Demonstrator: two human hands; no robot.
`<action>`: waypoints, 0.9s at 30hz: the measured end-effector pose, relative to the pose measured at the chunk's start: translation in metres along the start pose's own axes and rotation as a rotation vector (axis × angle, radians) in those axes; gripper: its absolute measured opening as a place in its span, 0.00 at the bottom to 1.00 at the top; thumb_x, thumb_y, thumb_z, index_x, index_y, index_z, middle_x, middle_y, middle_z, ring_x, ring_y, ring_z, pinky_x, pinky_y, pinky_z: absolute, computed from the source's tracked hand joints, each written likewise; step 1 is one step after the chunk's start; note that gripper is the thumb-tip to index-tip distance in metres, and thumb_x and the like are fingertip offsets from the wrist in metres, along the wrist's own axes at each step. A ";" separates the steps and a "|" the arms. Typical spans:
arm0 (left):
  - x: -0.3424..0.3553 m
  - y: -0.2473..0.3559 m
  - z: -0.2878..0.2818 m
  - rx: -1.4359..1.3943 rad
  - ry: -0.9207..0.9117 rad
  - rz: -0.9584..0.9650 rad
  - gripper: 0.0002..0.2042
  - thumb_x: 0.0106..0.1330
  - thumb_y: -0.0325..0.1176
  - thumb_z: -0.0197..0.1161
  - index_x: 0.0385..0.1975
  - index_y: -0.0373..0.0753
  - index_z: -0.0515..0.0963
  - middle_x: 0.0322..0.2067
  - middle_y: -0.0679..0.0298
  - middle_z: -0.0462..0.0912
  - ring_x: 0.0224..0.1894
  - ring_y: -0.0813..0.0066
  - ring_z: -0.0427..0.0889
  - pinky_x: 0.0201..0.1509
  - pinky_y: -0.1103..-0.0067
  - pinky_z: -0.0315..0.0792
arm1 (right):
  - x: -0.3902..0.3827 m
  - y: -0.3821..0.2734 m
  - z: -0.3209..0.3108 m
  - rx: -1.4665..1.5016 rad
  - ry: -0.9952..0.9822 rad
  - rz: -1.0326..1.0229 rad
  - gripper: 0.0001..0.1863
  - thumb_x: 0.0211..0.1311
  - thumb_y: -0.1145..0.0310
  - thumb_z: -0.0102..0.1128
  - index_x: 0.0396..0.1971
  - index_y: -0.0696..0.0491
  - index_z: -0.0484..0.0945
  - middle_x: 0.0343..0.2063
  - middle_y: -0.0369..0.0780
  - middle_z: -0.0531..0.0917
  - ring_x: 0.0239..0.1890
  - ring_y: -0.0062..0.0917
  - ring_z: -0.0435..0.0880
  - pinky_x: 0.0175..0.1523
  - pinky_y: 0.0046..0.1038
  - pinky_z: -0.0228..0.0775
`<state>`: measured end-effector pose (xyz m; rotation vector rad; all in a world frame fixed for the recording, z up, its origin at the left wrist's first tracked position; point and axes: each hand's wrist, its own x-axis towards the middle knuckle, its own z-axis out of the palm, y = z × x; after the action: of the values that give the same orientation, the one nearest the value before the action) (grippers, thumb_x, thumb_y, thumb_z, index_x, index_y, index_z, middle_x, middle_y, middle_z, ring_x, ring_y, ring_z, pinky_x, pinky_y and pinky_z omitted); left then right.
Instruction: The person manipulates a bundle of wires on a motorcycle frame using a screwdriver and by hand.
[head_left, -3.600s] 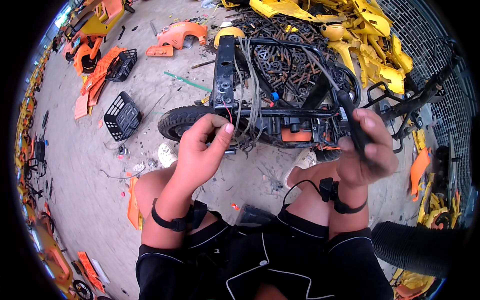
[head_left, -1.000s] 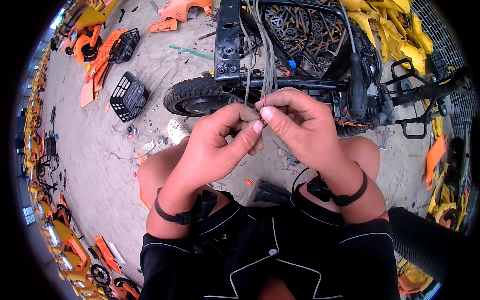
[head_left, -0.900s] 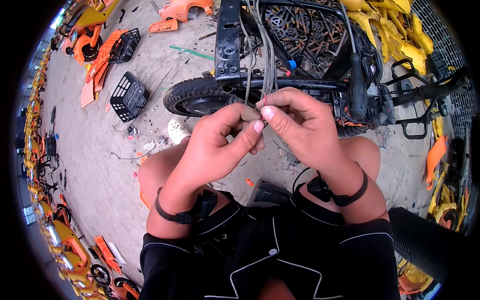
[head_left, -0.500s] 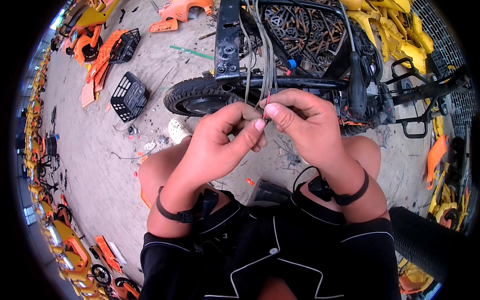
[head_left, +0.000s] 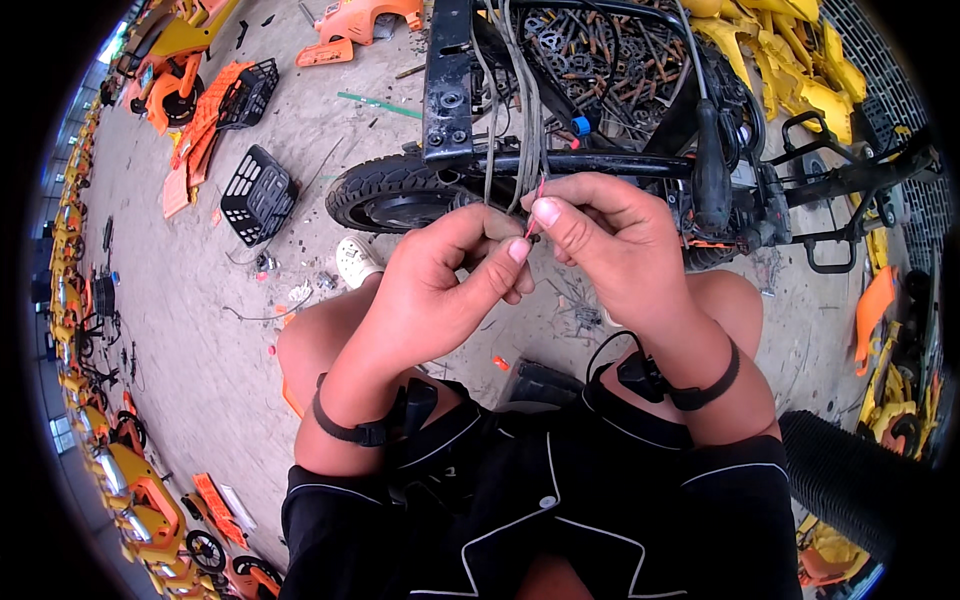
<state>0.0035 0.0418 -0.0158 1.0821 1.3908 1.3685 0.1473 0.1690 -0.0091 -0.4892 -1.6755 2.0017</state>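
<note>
Close above the knees, the left hand (head_left: 440,290) and the right hand (head_left: 610,245) meet, fingertips pinched together on a thin red wire (head_left: 537,200). It hangs from the grey cable bundle (head_left: 520,110) on the black scooter frame (head_left: 445,85) just behind. This looks like separating one wire; next it needs a firm, small pull. Against half a second ago, the hands sit almost unchanged, the right thumb slightly higher.

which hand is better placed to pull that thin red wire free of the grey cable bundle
Right, probably: the right hand already pinches the red wire at its fingertips, while the left hand is closed just below, beside the grey cables.
</note>
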 end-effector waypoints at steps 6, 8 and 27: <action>0.001 -0.002 0.000 0.066 0.029 0.051 0.05 0.69 0.28 0.60 0.37 0.32 0.75 0.29 0.65 0.81 0.33 0.82 0.79 0.39 0.82 0.74 | -0.001 0.000 0.000 0.008 -0.024 -0.007 0.10 0.67 0.73 0.58 0.43 0.63 0.78 0.34 0.38 0.83 0.35 0.15 0.80 0.40 0.20 0.75; 0.004 -0.002 0.002 0.198 0.090 0.195 0.06 0.68 0.29 0.61 0.39 0.32 0.75 0.33 0.64 0.81 0.37 0.81 0.79 0.43 0.81 0.74 | 0.000 0.001 0.000 0.007 -0.035 -0.017 0.09 0.67 0.73 0.58 0.42 0.62 0.78 0.34 0.36 0.83 0.35 0.14 0.79 0.40 0.19 0.74; 0.005 0.001 -0.004 -0.090 0.116 0.185 0.09 0.64 0.26 0.65 0.42 0.33 0.81 0.39 0.61 0.80 0.42 0.76 0.78 0.45 0.82 0.73 | 0.001 -0.001 -0.004 0.027 -0.205 0.141 0.09 0.68 0.67 0.59 0.34 0.59 0.78 0.26 0.32 0.79 0.27 0.12 0.75 0.33 0.17 0.70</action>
<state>-0.0011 0.0458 -0.0153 1.1084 1.3235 1.6343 0.1485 0.1726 -0.0090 -0.4150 -1.7749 2.2391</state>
